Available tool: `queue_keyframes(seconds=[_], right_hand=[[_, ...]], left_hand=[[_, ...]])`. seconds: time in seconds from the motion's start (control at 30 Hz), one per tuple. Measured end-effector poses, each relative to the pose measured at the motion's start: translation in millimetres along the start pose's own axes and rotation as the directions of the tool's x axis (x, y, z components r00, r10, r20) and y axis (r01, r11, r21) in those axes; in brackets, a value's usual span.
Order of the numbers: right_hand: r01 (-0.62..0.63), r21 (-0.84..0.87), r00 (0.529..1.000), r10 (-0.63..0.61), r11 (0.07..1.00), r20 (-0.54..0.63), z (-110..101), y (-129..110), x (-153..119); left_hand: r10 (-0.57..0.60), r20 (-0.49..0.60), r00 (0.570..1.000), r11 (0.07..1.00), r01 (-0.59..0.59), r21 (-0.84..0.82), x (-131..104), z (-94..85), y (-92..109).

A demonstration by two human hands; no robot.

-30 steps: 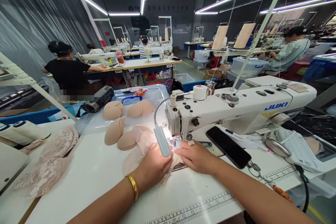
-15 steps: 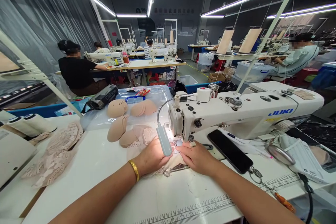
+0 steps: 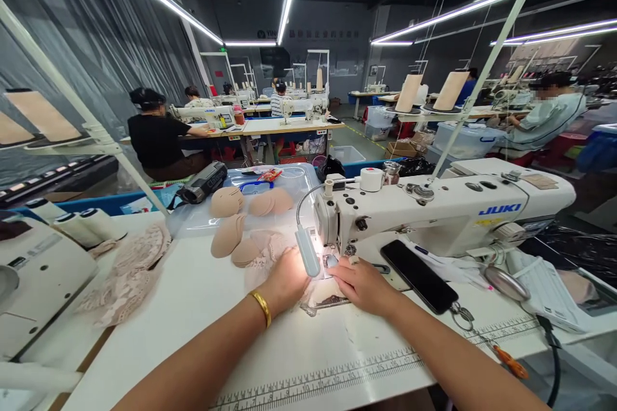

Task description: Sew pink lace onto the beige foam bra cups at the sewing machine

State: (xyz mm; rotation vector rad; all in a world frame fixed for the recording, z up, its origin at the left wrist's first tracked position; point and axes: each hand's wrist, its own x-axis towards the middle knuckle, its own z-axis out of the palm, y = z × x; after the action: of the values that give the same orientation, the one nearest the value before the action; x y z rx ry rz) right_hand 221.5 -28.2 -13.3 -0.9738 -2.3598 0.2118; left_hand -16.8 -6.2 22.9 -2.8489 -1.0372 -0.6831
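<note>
A white sewing machine [image 3: 414, 205] stands before me, its lit needle area between my hands. My left hand [image 3: 288, 277], with a gold bangle, is closed on pale beige lace fabric [image 3: 270, 250] left of the needle. The grey lamp head [image 3: 307, 252] hides some of its fingertips. To the right of the presser foot, my right hand [image 3: 360, 281] has its thumb and fingers drawn together on the edge of the same fabric. Below the needle, part of the piece lies on the table near a dark trim.
Stacks of beige foam cups [image 3: 227, 235] lie to the left, some on a clear plastic lid [image 3: 193, 221]. More lace [image 3: 130, 276] sits at far left. A black phone [image 3: 419, 276], keys and a silver oval object [image 3: 506, 282] are on the right. Co-workers sit at machines beyond.
The view has shifted a little, so the scene sits further right on the left side. Both hands stay at the needle on the fabric, with little visible movement.
</note>
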Motion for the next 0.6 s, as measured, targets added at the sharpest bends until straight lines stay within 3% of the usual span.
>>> queue_keyframes(seconds=[0.07, 0.13, 0.17, 0.23, 0.3, 0.33, 0.37, 0.43, 0.47, 0.5, 0.53, 0.6], right_hand=[[-0.044, 0.132, 0.999, 0.048, 0.99, -0.021, -1.0, -6.6, -0.6], [-0.18, 0.324, 0.983, 0.18, 0.929, 0.029, -0.4, -18.9, -0.4], [-0.266, 0.44, 0.963, 0.254, 0.858, 0.087, 0.9, -27.0, 0.5], [-0.398, 0.665, 0.914, 0.339, 0.631, 0.225, 5.7, -46.0, 4.2], [-0.437, 0.81, 0.882, 0.363, 0.391, 0.301, 11.6, -67.3, 9.6], [-0.431, 0.849, 0.873, 0.378, 0.306, 0.307, 14.5, -78.3, 12.0], [-0.417, 0.874, 0.866, 0.4, 0.249, 0.3, 17.2, -89.4, 13.2], [-0.375, 0.907, 0.855, 0.449, 0.19, 0.259, 22.5, -110.9, 10.3], [-0.349, 0.92, 0.85, 0.474, 0.181, 0.229, 25.5, -121.0, 5.3], [-0.321, 0.929, 0.844, 0.501, 0.184, 0.192, 28.8, -130.4, -1.8], [-0.299, 0.934, 0.836, 0.526, 0.194, 0.159, 32.2, -138.8, -10.7], [-0.289, 0.936, 0.814, 0.566, 0.2, 0.13, 38.3, -152.4, -30.5]], left_hand=[[-0.024, -0.007, 1.0, 1.0, 0.024, -0.016, -6.2, -3.0, 0.0], [-0.05, -0.018, 0.999, 0.998, 0.049, -0.041, -20.3, -11.3, 3.3], [-0.058, -0.026, 0.998, 0.997, 0.056, -0.051, -30.5, -17.2, 8.2], [-0.079, -0.044, 0.996, 0.99, 0.074, -0.122, -55.8, -29.3, 27.7], [-0.155, -0.015, 0.988, 0.932, 0.142, -0.335, -83.8, -37.2, 58.7], [-0.23, 0.047, 0.972, 0.83, 0.221, -0.511, -96.9, -38.2, 76.4], [-0.297, 0.171, 0.94, 0.65, 0.33, -0.685, -108.5, -37.0, 93.7], [-0.274, 0.455, 0.847, 0.061, 0.488, -0.871, -124.8, -29.9, 121.8], [-0.292, 0.512, 0.808, -0.197, 0.473, -0.859, -129.0, -25.8, 130.7], [-0.344, 0.532, 0.774, -0.392, 0.397, -0.83, -130.5, -22.6, 135.8], [-0.446, 0.518, 0.73, -0.504, 0.273, -0.819, -129.7, -21.1, 137.4], [-0.675, 0.436, 0.595, -0.532, 0.018, -0.847, -123.6, -23.6, 133.4]])
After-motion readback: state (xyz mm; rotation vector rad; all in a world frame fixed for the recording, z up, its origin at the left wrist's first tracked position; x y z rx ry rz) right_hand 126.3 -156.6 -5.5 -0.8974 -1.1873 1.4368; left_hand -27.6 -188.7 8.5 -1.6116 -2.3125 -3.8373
